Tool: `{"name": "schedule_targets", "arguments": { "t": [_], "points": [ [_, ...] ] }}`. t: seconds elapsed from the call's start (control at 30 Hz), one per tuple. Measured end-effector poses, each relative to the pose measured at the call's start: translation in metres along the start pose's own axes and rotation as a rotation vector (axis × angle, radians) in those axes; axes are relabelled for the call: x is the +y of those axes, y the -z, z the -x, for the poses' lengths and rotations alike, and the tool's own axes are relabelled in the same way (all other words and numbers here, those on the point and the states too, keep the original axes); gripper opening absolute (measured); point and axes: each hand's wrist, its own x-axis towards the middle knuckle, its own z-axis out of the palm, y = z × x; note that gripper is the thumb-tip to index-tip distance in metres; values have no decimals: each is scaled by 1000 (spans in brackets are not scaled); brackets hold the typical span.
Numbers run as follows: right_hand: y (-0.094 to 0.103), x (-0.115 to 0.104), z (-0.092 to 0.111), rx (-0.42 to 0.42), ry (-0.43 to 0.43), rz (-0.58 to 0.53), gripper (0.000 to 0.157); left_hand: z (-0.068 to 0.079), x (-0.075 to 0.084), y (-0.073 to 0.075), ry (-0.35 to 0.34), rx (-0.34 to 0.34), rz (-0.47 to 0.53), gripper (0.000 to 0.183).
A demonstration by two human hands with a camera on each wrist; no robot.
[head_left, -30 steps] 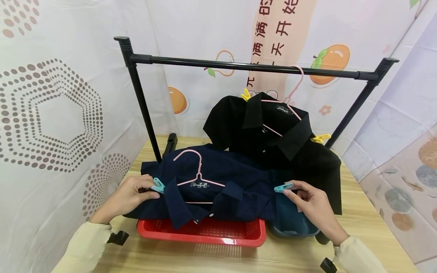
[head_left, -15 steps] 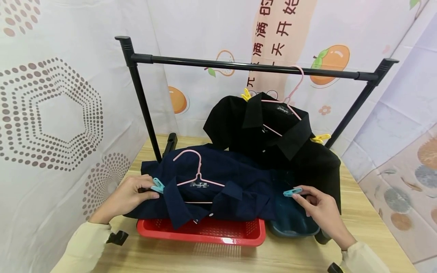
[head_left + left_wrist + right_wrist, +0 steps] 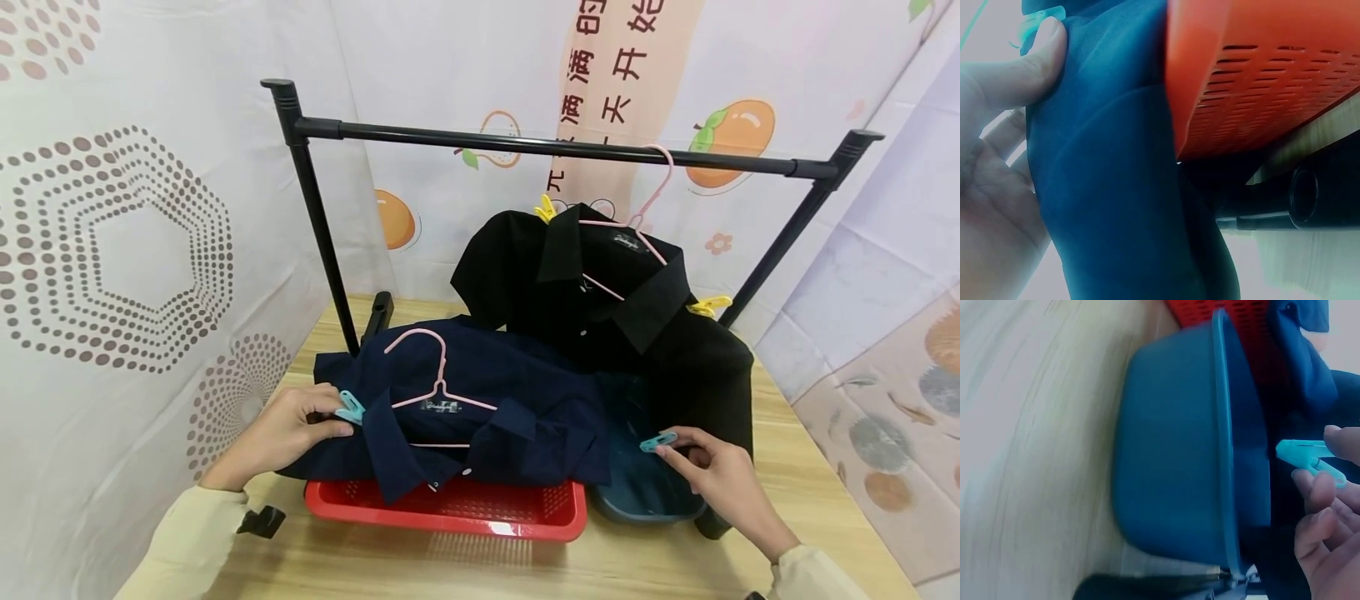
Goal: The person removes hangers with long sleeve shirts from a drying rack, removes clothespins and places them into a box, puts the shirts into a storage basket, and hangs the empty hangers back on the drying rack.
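Currently 2 shirts (image 3: 487, 350); L hand (image 3: 288, 429) grip tight on 1 teal clip (image 3: 350, 408), R hand (image 3: 722, 477) ditto w/ 2nd clip (image 3: 657, 442)

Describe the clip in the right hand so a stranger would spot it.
Find the black rack, then the dark blue tub below its right half. Above it, the right hand pinches a turquoise clip. Yellow clips sit on the black shirt and another turquoise clip beside the navy collar; only this one is over the tub.
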Motion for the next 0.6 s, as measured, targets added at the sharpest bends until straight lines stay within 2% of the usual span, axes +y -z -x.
{"name": "schedule_targets", "arguments": {
  "t": [0.2,0.6],
  "points": [
    [-1,7,-1,-42,1,45,26,1,0,1,11,2,-19,24],
    [-5,8,-7,-282,52,190,28,3,-1,0,20,15,-7,24]
  ]
}}
